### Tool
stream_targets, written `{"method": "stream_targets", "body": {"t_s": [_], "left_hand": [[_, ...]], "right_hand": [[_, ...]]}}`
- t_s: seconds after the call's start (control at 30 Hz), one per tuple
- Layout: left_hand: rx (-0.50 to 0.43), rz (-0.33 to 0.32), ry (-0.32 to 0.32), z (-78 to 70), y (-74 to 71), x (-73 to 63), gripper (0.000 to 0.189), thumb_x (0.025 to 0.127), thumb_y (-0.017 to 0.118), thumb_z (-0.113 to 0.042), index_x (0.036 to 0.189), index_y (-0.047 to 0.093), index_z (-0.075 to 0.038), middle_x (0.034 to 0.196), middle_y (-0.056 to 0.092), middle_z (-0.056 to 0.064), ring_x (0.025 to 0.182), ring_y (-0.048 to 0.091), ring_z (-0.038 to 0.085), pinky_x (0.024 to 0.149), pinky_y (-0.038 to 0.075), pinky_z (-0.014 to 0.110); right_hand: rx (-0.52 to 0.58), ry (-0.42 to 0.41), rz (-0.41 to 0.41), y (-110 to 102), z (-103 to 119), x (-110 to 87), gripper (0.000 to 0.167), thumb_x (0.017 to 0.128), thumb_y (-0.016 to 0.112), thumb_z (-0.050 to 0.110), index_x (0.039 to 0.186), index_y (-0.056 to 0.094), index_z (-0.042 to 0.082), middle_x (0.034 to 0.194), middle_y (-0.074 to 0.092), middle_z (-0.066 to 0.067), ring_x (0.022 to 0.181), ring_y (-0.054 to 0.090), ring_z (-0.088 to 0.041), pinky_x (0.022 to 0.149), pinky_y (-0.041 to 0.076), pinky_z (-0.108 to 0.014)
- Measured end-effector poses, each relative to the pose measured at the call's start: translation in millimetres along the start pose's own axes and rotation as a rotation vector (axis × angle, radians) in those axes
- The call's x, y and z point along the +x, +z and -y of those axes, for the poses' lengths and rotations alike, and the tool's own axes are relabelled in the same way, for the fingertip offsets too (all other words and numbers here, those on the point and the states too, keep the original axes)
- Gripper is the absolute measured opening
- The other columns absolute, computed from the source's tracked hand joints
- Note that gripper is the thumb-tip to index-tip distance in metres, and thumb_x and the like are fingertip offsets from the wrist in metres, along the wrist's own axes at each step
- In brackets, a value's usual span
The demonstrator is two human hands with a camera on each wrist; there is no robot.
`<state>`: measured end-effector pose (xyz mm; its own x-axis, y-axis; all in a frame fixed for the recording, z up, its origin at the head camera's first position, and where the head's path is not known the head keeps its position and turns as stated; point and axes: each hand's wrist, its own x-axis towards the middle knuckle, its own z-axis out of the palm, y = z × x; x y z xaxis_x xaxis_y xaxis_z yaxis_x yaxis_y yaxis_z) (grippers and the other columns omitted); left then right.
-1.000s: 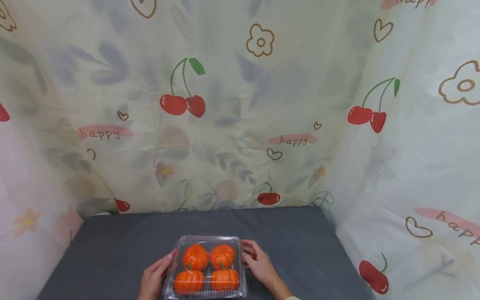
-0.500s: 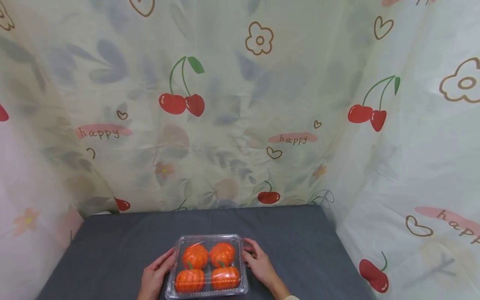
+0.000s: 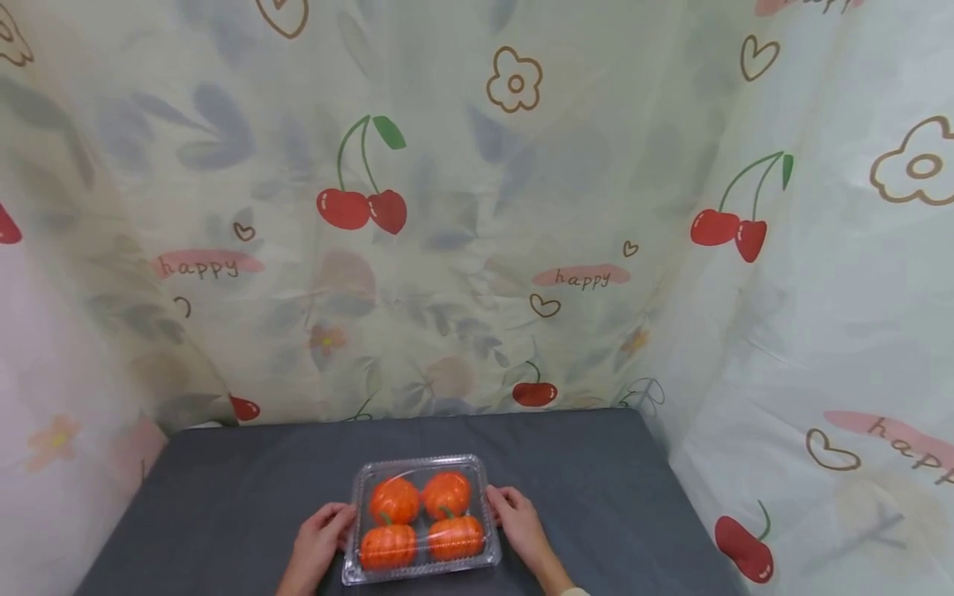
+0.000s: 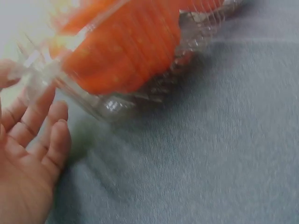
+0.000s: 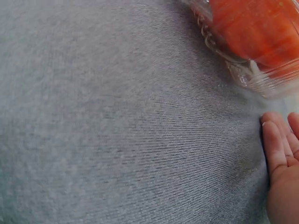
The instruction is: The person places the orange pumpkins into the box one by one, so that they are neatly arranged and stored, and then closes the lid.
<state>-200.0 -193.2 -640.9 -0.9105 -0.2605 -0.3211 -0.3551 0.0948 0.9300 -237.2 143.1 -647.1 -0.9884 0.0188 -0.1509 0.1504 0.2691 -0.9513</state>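
Observation:
A clear plastic clamshell box [image 3: 425, 564] with several small orange pumpkins [image 3: 387, 546] inside sits between my two hands, its lid down. It lies slightly turned in the head view. My left hand [image 3: 319, 538] holds its left edge; in the left wrist view the thumb and forefinger pinch the clear rim at a corner, while the other fingers curl loosely below. At the opposite edge, my right hand [image 3: 520, 528] has thumb and forefinger on the rim. The right wrist view shows only this hand's lower fingers [image 5: 275, 144], beside the box's corner and close to the cloth.
A dark grey cloth [image 3: 246, 488] covers the table under the box. Behind it and along both sides hang pale curtains [image 3: 447, 182] printed with cherries, hearts and flowers.
The box has shifted a little forward and to the right, and turned slightly counterclockwise. Both hands have stayed at its sides, the left one moving right along with it.

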Motion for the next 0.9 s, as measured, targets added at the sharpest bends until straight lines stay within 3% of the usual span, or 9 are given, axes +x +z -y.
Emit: {"method": "stream_targets", "body": {"t_s": [0.17, 0.3, 0.5, 0.9], "left_hand": [[-0.033, 0.009, 0.011, -3.8, 3.2, -2.1, 0.026, 0.098, 0.065, -0.026, 0.101, 0.067, -0.001, 0.067, 0.060, -0.005, 0.061, 0.056, 0.012, 0.054, 0.050, 0.026], [-0.028, 0.028, 0.028, -6.4, 4.7, -4.7, 0.026, 0.100, 0.061, -0.025, 0.102, 0.065, 0.001, 0.068, 0.059, -0.005, 0.061, 0.055, 0.011, 0.053, 0.049, 0.026], [-0.059, 0.032, 0.035, -6.1, 5.3, -3.4, 0.023, 0.100, 0.059, -0.021, 0.103, 0.064, 0.002, 0.069, 0.059, -0.006, 0.060, 0.055, 0.010, 0.053, 0.049, 0.025], [-0.033, -0.032, 0.099, -13.7, 14.6, 8.5, 0.027, 0.102, 0.058, -0.023, 0.106, 0.062, 0.003, 0.074, 0.059, -0.007, 0.065, 0.054, 0.008, 0.056, 0.050, 0.024]], "right_hand": [[0.036, 0.007, -0.012, 0, 1, 0.3, 0.047, 0.099, 0.062, 0.047, 0.094, 0.067, 0.001, 0.071, 0.060, 0.006, 0.067, 0.057, -0.010, 0.061, 0.051, -0.024], [0.086, 0.014, 0.005, -2, 1, -0.5, 0.046, 0.101, 0.061, 0.045, 0.092, 0.065, 0.000, 0.071, 0.058, 0.006, 0.065, 0.056, -0.009, 0.059, 0.050, -0.023], [0.071, 0.026, 0.041, -5, 7, -8.6, 0.038, 0.102, 0.061, 0.035, 0.092, 0.064, -0.001, 0.069, 0.055, 0.006, 0.065, 0.054, -0.011, 0.060, 0.050, -0.024], [0.060, -0.079, 0.137, -12, 2, -12.1, 0.026, 0.103, 0.054, 0.014, 0.093, 0.063, -0.008, 0.075, 0.056, 0.003, 0.067, 0.055, -0.006, 0.067, 0.049, -0.022]]}}
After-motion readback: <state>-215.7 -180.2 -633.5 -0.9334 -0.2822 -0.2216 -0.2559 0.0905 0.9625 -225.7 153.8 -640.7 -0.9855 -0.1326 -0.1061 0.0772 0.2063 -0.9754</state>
